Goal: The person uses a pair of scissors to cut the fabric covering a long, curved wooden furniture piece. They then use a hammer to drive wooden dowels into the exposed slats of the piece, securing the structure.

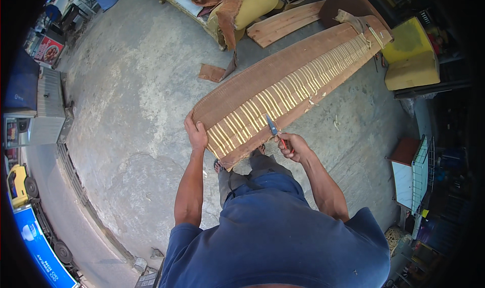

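- Far left on my feed, a small yellow truck (19,186) stands on the road, and nearer me a ribbed grey cabinet (49,106) borders the rough, blotchy concrete floor (121,91).
- My left hand (196,134) grasps the near corner of the long panel, fingers curled over its edge and thumb on the face, probably to steady that end.
- The long panel (242,103) lies slantwise across the middle, from just above my feet up toward the far right; I can't tell what bears its far end. It tapers, with brown, fabric-like cover along one side and a frayed lower edge.
- Pale strips (275,101) run crosswise over it in a close row, slim and slightly curved, like ribs.
- The scissors (273,126) point away from me over the panel's lower edge, their blades dull grey and tapering, their handles red.
- My right hand (293,146) has its fingers clenched round those handles, presumably so the blades stay directed at the panel.
- Farther right sits a yellow foam seat (414,55), blocky and stained, and below it a thin-barred wire rack (422,169).
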`<action>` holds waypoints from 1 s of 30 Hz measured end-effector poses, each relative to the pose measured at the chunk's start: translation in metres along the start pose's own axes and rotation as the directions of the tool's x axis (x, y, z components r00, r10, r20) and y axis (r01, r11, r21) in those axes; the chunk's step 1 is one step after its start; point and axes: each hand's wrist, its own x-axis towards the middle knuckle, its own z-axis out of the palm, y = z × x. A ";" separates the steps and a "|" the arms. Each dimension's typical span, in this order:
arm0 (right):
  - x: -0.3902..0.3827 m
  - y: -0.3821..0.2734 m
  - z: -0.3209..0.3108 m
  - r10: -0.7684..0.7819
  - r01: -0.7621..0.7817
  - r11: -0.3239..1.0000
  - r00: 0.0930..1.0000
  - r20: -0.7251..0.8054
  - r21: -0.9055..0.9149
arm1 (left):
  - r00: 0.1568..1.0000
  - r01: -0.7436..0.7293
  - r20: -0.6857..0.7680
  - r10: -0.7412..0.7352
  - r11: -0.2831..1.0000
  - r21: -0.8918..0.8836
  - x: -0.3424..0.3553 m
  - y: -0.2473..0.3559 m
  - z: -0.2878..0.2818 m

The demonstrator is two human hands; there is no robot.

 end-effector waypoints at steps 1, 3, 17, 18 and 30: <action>0.003 -0.006 -0.006 0.037 -0.040 0.998 0.997 0.070 0.041 | 1.000 -0.010 -0.010 0.010 1.000 -0.023 -0.001 -0.002 0.001; 0.005 -0.009 -0.013 0.058 -0.062 0.998 0.992 0.112 0.031 | 1.000 -0.016 -0.016 0.015 0.999 -0.048 -0.003 -0.007 0.004; 0.024 0.017 -0.012 -0.642 0.298 0.392 0.766 -0.027 -0.870 | 0.999 -0.018 0.046 0.020 0.999 -0.033 0.009 -0.012 -0.005; 0.017 0.011 -0.015 -0.480 0.282 0.662 0.871 -0.105 -0.694 | 0.999 -0.014 0.041 0.016 0.999 -0.045 0.007 -0.012 -0.003; 0.016 -0.005 -0.050 0.008 -0.060 0.967 0.979 0.206 0.249 | 0.999 -0.033 0.011 0.033 0.999 -0.026 -0.005 -0.012 0.006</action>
